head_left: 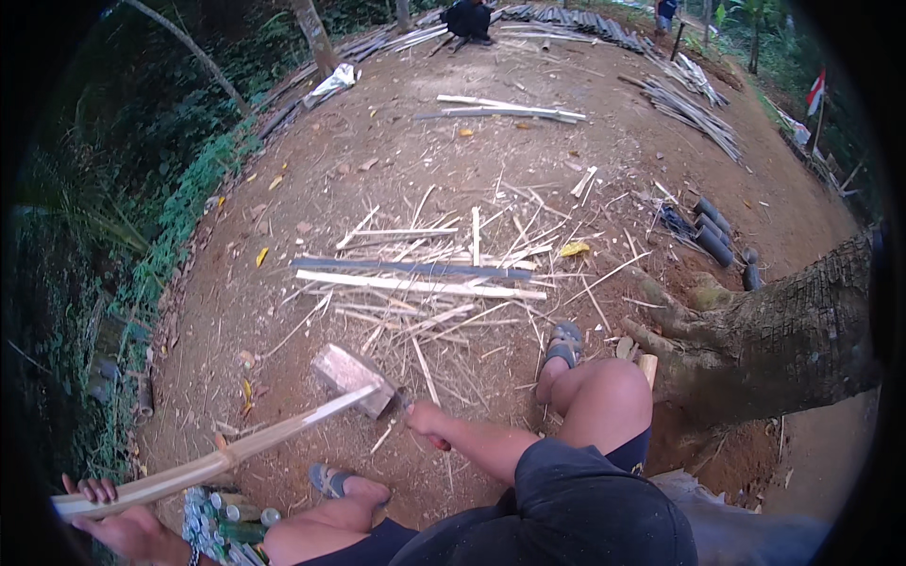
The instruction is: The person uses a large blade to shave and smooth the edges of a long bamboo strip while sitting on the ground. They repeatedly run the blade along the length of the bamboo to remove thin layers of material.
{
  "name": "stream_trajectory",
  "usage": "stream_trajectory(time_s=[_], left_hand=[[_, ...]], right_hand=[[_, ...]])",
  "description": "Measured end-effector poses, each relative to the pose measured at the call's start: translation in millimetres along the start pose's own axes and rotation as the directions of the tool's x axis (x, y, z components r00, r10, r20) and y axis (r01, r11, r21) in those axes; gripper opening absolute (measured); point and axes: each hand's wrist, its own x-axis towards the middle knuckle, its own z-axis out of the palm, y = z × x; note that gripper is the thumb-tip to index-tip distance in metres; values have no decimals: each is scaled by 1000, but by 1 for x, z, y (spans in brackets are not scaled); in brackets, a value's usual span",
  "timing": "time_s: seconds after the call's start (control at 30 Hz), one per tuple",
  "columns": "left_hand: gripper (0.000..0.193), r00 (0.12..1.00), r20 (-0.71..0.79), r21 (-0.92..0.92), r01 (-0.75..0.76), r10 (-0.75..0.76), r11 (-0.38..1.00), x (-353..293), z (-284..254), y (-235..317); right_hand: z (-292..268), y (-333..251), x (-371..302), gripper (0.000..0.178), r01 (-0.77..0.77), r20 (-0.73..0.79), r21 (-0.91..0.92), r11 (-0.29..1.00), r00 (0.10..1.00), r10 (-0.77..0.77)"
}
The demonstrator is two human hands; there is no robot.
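Observation:
A long split bamboo strip (226,457) runs from the lower left up to a wooden block (347,370) on the ground, its far end resting across the block. My left hand (132,530) wraps round the near end of the strip, thumb below and fingertips over it. Beside the block, my right hand (427,422) is closed on the reddish handle of a knife (441,442). Its dark blade (402,396) points up along the block's right side, close to the strip's end; whether it touches the bamboo I cannot tell.
Cut bamboo strips (415,284) and shavings litter the ground ahead. A thick tree trunk (783,330) stands right, with dark cylinders (714,236) behind it. Cans and bottles (231,514) lie by my left foot. A person (467,19) crouches far off near bamboo piles (684,113).

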Motion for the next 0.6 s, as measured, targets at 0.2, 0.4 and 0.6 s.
stream_trajectory(time_s=[0.2, 0.4, 0.6], left_hand=[[50, 991, 127, -42, 45, -39, 998, 10, -42, -14], [55, 986, 164, -90, 41, -26, 995, -4, -43, -7], [56, 998, -53, 115, 26, -20, 993, -6, -37, -11]], right_hand=[[-4, 18, -17, 38, -97, -142, 234, 967, 981, 133], [14, 13, -8, 37, -85, -109, 171, 982, 989, 105], [35, 21, 8, 33, -93, -79, 134, 987, 991, 104]])
